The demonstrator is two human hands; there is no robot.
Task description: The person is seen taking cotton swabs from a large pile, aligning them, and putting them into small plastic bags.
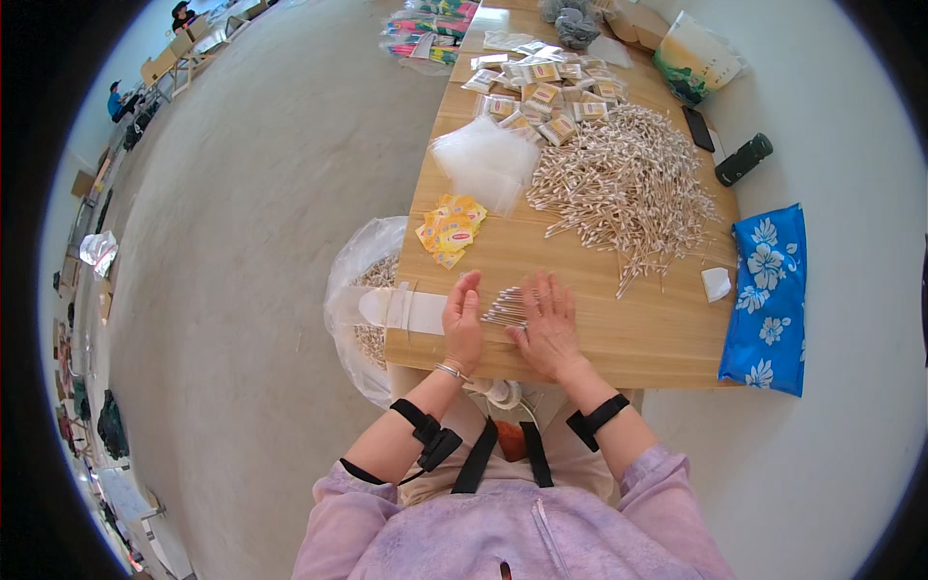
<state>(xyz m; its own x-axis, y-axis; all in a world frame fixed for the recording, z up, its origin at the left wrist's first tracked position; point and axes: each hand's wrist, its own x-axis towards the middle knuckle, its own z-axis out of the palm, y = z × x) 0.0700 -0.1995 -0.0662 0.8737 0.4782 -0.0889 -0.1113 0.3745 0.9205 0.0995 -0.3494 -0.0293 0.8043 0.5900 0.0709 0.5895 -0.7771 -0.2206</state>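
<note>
A small row of cotton swabs [504, 307] lies on the wooden table between my two hands. My right hand [549, 327] lies flat with fingers stretched over the right end of the swabs. On the other side, my left hand [463, 324] stands on its edge, fingers extended and nothing visibly gripped. Its outer side is next to a white flat strip [422, 314] at the table's left edge. Beyond my hands spreads a big loose heap of cotton swabs [628, 179]. Yellow printed cards [451, 230] and clear plastic bags [486, 162] lie farther up on the left.
Filled swab packets [541, 95] are piled at the far end. A blue flowered pouch [765, 300], a black bottle [744, 159] and a phone [698, 129] line the right edge by the wall. A plastic sack of swabs [372, 343] hangs beside the table's left edge.
</note>
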